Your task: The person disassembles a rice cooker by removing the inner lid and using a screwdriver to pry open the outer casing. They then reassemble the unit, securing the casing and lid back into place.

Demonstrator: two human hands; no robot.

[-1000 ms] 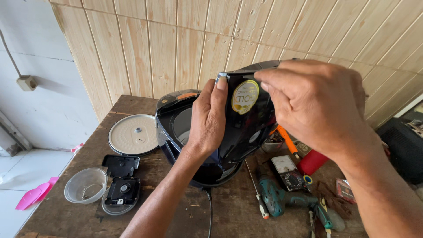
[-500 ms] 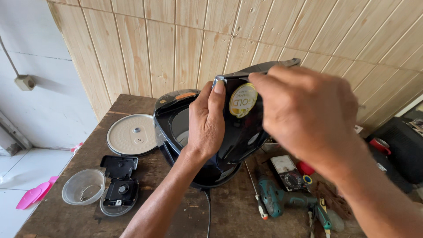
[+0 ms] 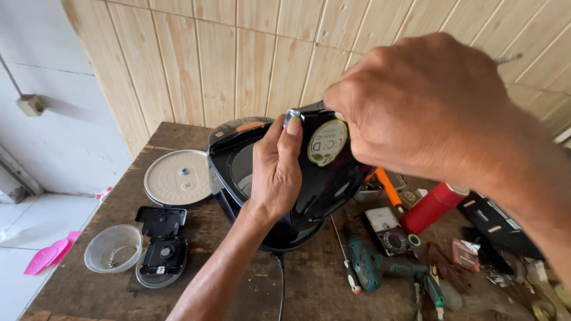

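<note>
A glossy black plastic rice cooker body (image 3: 250, 178) stands on the dark worn wooden table (image 3: 321, 285), and its hinged black lid (image 3: 333, 172), marked by a round cream and green sticker, is raised and tilted up toward the camera. The left hand (image 3: 276, 172) is clamped on the near edge of that lid, thumb pressed up beside a small silver part at the lid's top corner, fingers wrapped behind. The right hand (image 3: 416, 104) closes over the lid's upper right edge from above; what its fingertips pinch is hidden by its own knuckles. Both hands sit together on the same lid, the left lower and nearer the cooker's open well, the right higher and closer to the lens. The lid's long axis runs from the hinge low at the right up to the top corner between the hands. To the left lie a round pale metal inner plate (image 3: 178, 178), a black plastic panel (image 3: 162, 246) and a clear plastic bowl (image 3: 113, 248); to the right a red cylindrical can (image 3: 431, 207), a teal cordless drill (image 3: 372, 264) and an orange-handled screwdriver (image 3: 388, 189)
</note>
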